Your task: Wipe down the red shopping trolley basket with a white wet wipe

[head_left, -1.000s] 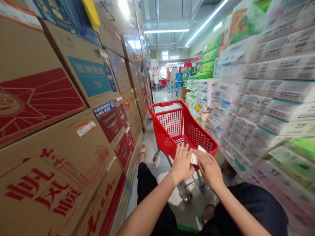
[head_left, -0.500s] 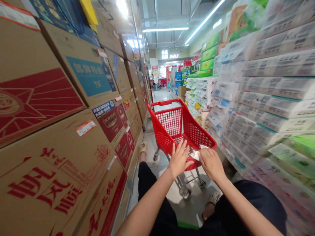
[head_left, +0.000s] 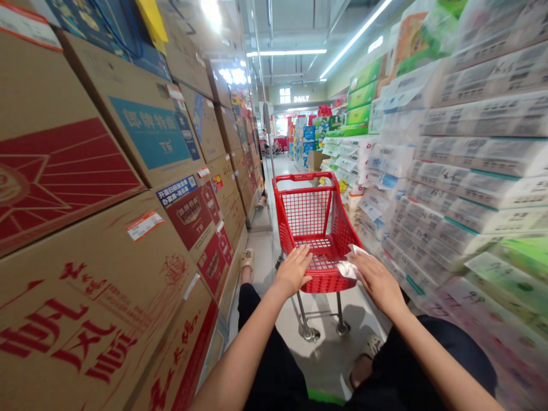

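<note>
A small red plastic shopping cart [head_left: 319, 281] stands in front of me on metal legs, its basket holding nothing that I can see. My left hand [head_left: 293, 269] rests at the near left corner of the basket rim, fingers stretched out and thumb apart. At the near right corner, my right hand [head_left: 379, 282] presses a crumpled white tissue [head_left: 347, 269] against the rim. Parts of the tissue stick out past the fingertips; the rest is hidden beneath the hand.
Stacked cardboard cartons [head_left: 85, 228] wall the left side. Packs of paper goods [head_left: 466, 188] are piled high on the right. The tiled aisle floor [head_left: 286, 164] runs ahead toward more shelves. Another person's foot [head_left: 261, 202] shows at the left, beyond the cartons. My feet straddle the cart.
The cart has swung round and shifted slightly, now facing me more squarely. My left hand moved left with its near corner, its fingers less spread. My right hand shifted slightly right with the tissue.
</note>
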Tool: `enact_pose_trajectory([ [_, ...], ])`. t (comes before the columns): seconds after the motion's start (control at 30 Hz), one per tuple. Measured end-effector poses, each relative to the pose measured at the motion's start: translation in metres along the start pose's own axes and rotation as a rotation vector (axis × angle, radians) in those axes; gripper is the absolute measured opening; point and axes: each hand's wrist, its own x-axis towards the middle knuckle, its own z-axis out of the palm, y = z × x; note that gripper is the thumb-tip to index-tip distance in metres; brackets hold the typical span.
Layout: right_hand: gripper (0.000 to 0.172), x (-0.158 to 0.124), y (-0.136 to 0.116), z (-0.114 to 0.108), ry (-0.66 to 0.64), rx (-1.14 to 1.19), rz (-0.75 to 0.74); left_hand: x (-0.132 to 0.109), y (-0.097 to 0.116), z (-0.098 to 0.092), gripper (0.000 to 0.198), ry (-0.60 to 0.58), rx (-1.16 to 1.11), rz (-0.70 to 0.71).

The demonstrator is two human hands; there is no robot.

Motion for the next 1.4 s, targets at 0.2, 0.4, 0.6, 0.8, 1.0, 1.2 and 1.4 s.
enact_pose_trajectory([
  [0.2, 0.052, 0.0, -0.053, 0.013, 0.011, 0.008, 0.003, 0.007, 0.06, 0.015, 0.072, 0.032, 0.054, -0.051],
  [0.4, 0.056, 0.009, -0.028, 0.0, -0.133, 0.086, -0.141, -0.008, 0.061, 0.016, 0.09, 0.125, -0.089, -0.07],
  [0.6, 0.042, 0.02, 0.002, 0.002, -0.105, 0.123, -0.048, -0.007, 0.046, 0.015, 0.08, 0.147, -0.23, 0.007],
  [0.8, 0.042, 0.0, -0.014, 0.005, -0.019, 0.189, -0.008, -0.006, 0.044, 0.016, 0.071, 0.179, -0.315, 0.03],
  [1.0, 0.043, 0.016, 0.006, -0.017, -0.203, 0.411, -0.143, -0.024, 0.028, 0.015, 0.064, 0.206, -0.358, 0.099],
  [1.2, 0.042, 0.049, 0.026, -0.004, -0.181, 0.451, -0.036, -0.024, 0.014, 0.016, 0.064, 0.218, -0.377, 0.097],
  [1.4, 0.039, 0.039, 0.001, 0.017, -0.049, 0.41, 0.002, -0.018, 0.006, 0.015, 0.074, 0.156, -0.282, 0.038],
])
